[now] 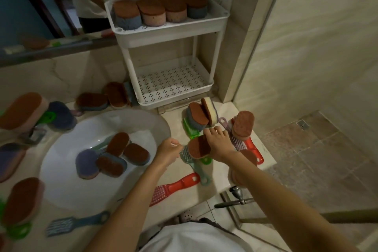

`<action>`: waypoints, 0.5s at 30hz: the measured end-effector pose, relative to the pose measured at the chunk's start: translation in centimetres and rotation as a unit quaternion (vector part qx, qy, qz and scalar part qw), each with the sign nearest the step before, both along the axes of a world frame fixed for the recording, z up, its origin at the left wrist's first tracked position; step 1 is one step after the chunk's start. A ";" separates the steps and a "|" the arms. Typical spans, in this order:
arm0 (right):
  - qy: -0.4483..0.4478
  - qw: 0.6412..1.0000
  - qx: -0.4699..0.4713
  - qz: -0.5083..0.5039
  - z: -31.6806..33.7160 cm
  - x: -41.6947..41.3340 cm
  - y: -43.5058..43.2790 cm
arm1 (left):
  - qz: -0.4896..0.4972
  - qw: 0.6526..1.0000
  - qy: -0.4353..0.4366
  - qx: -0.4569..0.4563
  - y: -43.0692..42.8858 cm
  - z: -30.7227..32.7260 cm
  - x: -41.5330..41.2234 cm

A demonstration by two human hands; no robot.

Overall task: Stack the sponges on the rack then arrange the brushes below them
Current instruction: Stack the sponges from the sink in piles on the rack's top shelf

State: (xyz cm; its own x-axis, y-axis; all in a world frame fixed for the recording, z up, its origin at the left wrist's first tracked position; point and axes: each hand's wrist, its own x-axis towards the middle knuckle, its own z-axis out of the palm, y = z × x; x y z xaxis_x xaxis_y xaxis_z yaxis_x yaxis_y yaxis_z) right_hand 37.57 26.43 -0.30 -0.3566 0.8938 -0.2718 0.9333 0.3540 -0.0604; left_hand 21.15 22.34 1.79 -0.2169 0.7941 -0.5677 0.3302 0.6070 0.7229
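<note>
White plastic rack (pixel 219 26) stands far on the counter, four sponge stacks (pixel 159 9) on its top tier. Right hand (pixel 217 143) curls its fingers round a brown-topped sponge (pixel 197 148) just right of the basin (pixel 61 180), over a teal brush (pixel 196 166). Left hand (pixel 168 150) sits just left of it, fingers curled (whether they pinch the brush head, I cannot tell). More sponges (pixel 117 143) lie in the basin; a red brush (pixel 176 187) lies nearer.
</note>
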 end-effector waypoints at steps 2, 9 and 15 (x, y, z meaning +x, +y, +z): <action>0.058 0.998 0.015 -0.023 0.5 -0.2 0.0 | 0.008 1.000 -0.019 0.002 0.2 0.1 0.2; 0.243 0.968 0.016 -0.056 2.9 -0.4 -0.7 | 0.080 0.974 -0.213 -0.006 1.5 1.5 1.7; 0.308 0.936 0.048 -0.165 2.9 3.1 0.7 | 0.129 0.960 -0.249 0.031 3.4 1.7 2.5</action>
